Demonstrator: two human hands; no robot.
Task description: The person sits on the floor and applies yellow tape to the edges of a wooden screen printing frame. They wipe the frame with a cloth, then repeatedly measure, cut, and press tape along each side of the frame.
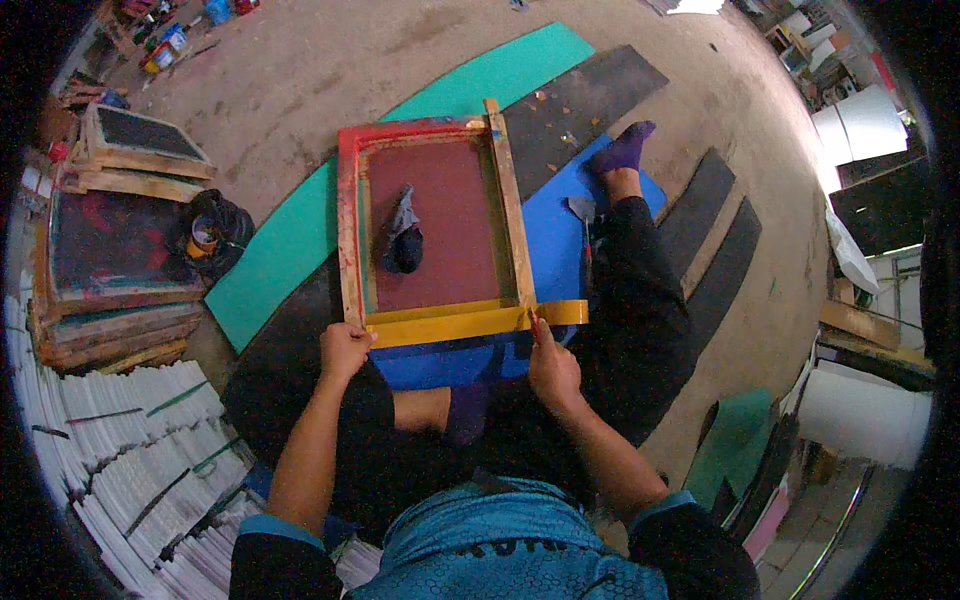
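A wooden screen-printing frame (347, 220) with reddish-brown mesh lies in front of me, its left and far sides stained red. Along its near side runs a strip of yellow tape (450, 323), which leads to the tape roll (572, 312) at the near right corner. My left hand (346, 350) is closed in a pinch on the strip's left end. My right hand (553, 368) is closed at the right corner beside the roll, gripping something small and partly hidden that I cannot make out. A dark crumpled cloth (405, 235) rests on the mesh.
Blue (560, 240), green (275, 240) and dark mats (590, 100) lie under and around the frame. Stacked screen frames (120, 250) and a black bag (225, 225) stand left, above bundled white sheets (150, 440). A flat-bladed tool (582, 215) lies beside my right leg.
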